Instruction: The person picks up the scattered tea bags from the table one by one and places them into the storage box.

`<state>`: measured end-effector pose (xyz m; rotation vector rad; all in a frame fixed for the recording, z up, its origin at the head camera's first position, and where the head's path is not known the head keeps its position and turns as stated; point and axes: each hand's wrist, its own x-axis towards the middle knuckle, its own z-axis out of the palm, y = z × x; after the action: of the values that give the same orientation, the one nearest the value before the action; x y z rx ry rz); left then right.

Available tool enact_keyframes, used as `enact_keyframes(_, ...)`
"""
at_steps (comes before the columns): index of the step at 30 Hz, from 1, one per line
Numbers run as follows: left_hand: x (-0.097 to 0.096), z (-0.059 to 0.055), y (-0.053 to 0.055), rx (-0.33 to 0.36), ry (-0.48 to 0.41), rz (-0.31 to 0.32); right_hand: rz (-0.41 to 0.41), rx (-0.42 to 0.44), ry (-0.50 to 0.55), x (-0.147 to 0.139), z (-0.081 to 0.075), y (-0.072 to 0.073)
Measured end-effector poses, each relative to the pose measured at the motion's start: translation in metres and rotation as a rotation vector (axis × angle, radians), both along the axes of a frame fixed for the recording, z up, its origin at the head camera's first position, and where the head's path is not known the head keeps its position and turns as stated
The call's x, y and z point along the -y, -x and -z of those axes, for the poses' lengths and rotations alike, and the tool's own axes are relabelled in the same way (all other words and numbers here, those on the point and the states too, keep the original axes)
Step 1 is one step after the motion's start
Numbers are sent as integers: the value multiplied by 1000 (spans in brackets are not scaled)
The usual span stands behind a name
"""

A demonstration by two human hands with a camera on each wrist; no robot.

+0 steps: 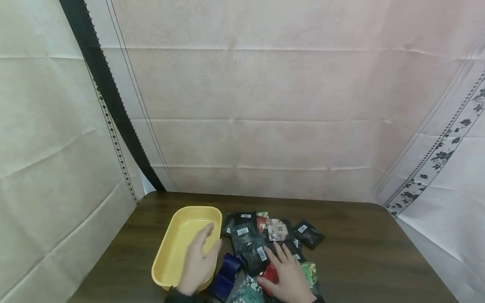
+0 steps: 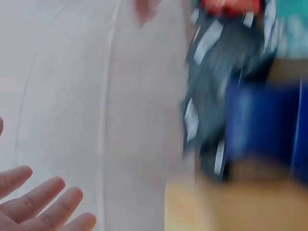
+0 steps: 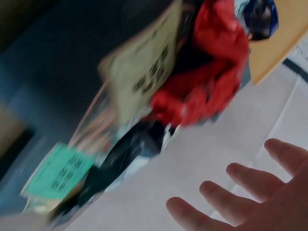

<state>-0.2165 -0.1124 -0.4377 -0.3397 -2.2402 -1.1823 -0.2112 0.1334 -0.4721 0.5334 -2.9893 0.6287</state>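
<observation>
My left hand [image 1: 201,261] is over the right side of a yellow plastic tray [image 1: 162,255], its fingers spread and holding nothing. Over the near part of a heap of small packets reaches my right hand [image 1: 286,274], also with fingers apart. Whether it touches them I cannot tell. Beneath that hand lies a red packet [image 1: 268,281], bright and crumpled in the right wrist view. Black packets with white labels [image 1: 244,237] make up most of the heap. A shiny dark blue packet [image 1: 226,277] lies between tray and heap, beside a teal patterned packet [image 1: 248,292].
Everything lies on a dark brown wooden table [image 1: 360,248]. One black packet [image 1: 311,237] sits at the heap's right edge, and a green packet [image 1: 309,272] lies right of my right hand. Pale cloth [image 1: 265,105] hangs behind the table and at both sides.
</observation>
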Motion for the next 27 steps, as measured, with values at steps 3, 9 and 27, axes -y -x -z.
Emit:
enact_keyframes(3, 38, 0, -7, 65, -36, -128, -48, 65, -20, 5, 4, -2)
enact_keyframes(9, 99, 18, -12, 475, 62, -267, -119, 115, -84, 9, 14, 1)
enact_keyframes(27, 114, 56, 0, 650, -78, -233, -139, -94, -157, 14, 20, 10)
